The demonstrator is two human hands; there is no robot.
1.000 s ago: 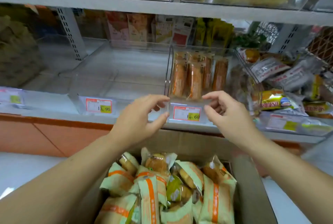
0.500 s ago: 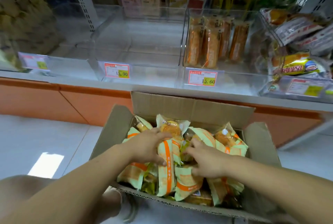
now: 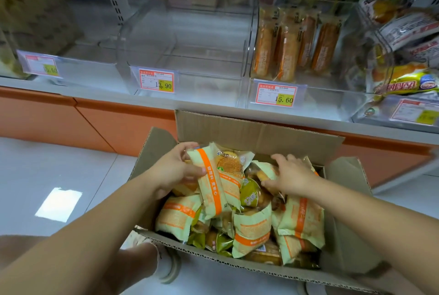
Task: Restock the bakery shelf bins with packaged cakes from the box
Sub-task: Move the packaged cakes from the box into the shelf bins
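A pale green plastic cake packet (image 3: 213,183) with an orange band is held raised above the heap of like packets (image 3: 251,235) near the far left corner of the open brown cardboard box (image 3: 259,133); it is gripped by the left hand (image 3: 173,171), thumb laid across its front and fingers behind. The right hand (image 3: 292,176) is laid over packets near the far right corner of the box, fingers bent downward; whether anything is gripped there cannot be told. The box, filled nearly to its rim, is set on the pale tiled floor (image 3: 59,171) just below the front edge of the white shelf (image 3: 95,97). Above it on the shelf, no packets are seen in the clear plastic bin (image 3: 209,83) tagged 13.90, and the neighbouring clear bin (image 3: 332,95) to its right is only part-filled with long orange-brown wrapped breads (image 3: 289,42) stood along its back wall. The restocking is therefore judged to be at its very start: one packet is being picked, none is seen placed, and almost the whole box is left to be moved up into the bins.
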